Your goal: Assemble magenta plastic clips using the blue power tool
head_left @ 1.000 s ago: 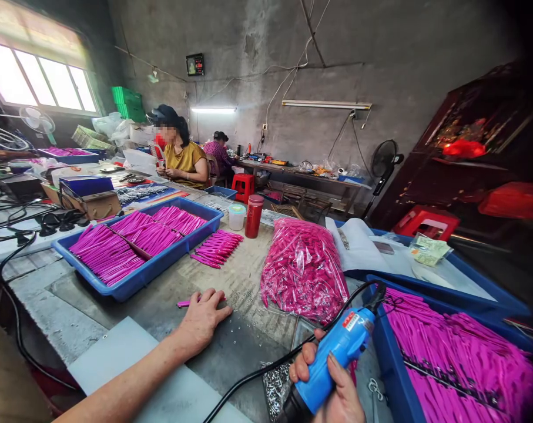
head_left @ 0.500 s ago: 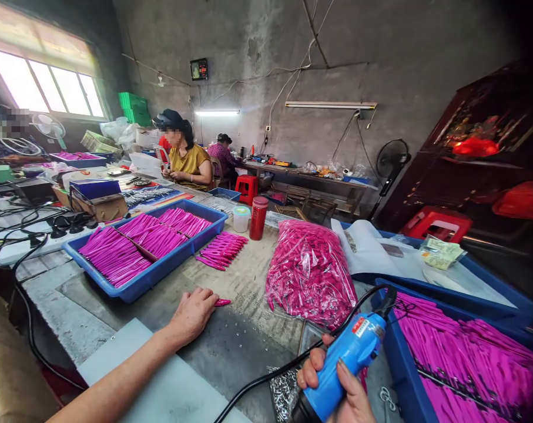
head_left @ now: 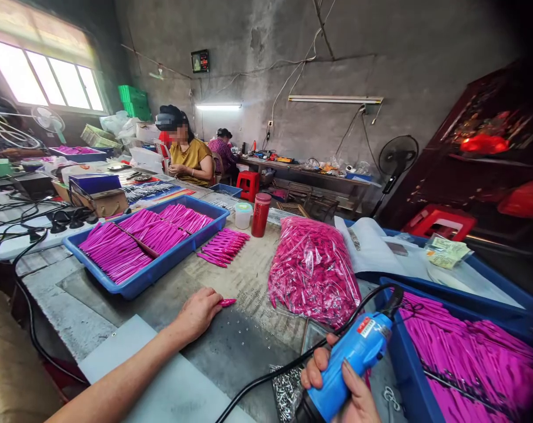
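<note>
My left hand (head_left: 200, 314) rests low over the worktable, fingers closed on a small pink pointed piece (head_left: 228, 302) whose tip sticks out to the right. Tiny metal rings (head_left: 242, 329) lie scattered just beside it. In my right hand (head_left: 354, 390) is a blue electric screwdriver (head_left: 348, 364), its black nose aimed down and its cord looping leftward. Under that nose sits an open bag of small silver screws (head_left: 286, 390). A bit of pink shows behind the screwdriver; what it belongs to is hidden.
A blue tray (head_left: 129, 289) of long pink pieces stands left, a row of pink pieces (head_left: 224, 247) beside it. A clear bag of pink parts (head_left: 314, 270) lies centre right. Another blue tray (head_left: 407, 376) is at right. A co-worker (head_left: 189, 153) sits across the table.
My left hand has shifted slightly right with the pink piece. The screwdriver in my right hand sits slightly further right in view, as the whole scene shifts a little.
</note>
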A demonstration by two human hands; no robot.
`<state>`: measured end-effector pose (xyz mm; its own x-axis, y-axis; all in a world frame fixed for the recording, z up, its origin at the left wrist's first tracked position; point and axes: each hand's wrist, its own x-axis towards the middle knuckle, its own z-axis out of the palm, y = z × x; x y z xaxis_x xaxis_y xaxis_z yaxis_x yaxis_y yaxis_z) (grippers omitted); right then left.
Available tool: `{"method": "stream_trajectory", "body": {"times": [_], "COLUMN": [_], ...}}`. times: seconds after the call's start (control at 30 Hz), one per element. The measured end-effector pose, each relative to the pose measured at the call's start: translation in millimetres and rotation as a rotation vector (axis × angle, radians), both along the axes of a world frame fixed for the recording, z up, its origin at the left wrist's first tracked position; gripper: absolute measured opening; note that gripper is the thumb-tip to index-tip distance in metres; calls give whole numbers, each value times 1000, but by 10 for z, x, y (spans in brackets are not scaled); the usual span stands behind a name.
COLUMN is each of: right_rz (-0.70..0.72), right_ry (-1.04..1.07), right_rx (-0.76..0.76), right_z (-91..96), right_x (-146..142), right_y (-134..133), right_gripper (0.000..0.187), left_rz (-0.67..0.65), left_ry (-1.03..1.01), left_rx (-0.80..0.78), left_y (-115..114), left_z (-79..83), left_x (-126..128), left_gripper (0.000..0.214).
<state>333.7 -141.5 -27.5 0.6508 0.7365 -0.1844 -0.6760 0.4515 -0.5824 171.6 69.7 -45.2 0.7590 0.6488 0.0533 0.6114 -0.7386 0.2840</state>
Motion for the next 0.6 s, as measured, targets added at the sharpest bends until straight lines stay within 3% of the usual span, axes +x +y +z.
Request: {"method": "stream_trajectory", "body": {"times": [0.23, 0.6], "right_rz": [9, 68], "right_ry": [-22, -76], "right_rx": [6, 40], "right_z": [-50, -202], "right_x": [35, 144], "right_y": [-6, -32], "right_gripper": [30, 29], "left_rz": [5, -6], "left_ry": [-11, -56], "left_rx": [-54, -39], "left_y": [-144, -120], "left_z": [14, -65], "left_x": [120, 137], "left_gripper": [22, 18]}}
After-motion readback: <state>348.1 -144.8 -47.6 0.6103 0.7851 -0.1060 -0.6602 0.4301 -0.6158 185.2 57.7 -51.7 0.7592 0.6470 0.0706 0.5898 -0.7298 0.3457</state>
